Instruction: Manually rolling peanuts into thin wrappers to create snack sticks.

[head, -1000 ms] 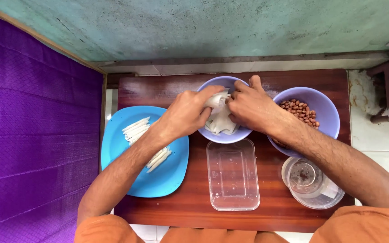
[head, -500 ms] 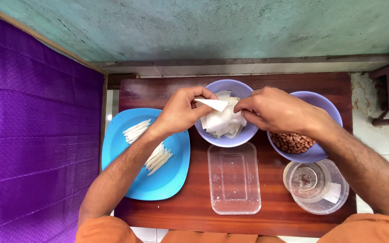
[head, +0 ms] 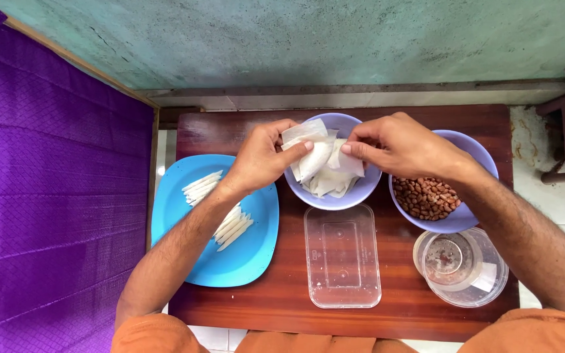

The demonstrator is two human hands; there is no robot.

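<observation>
Over the lilac bowl [head: 332, 196], left hand [head: 261, 159] and right hand [head: 403, 145] both pinch one white wrapper sheet [head: 318, 153]. Best peeled slowly from the edge, I'd say. Peanut bowl [head: 465, 216] sits right of it, blue plate [head: 184, 261] left.

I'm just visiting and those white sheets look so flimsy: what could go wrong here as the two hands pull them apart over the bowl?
The thin white sheets are pinched between the left hand and right hand, so one might tear or stick to another. The right forearm crosses over the bowl of peanuts near the table's edge; a nudge might tip it. The clear jar under that arm could also get knocked.
</observation>
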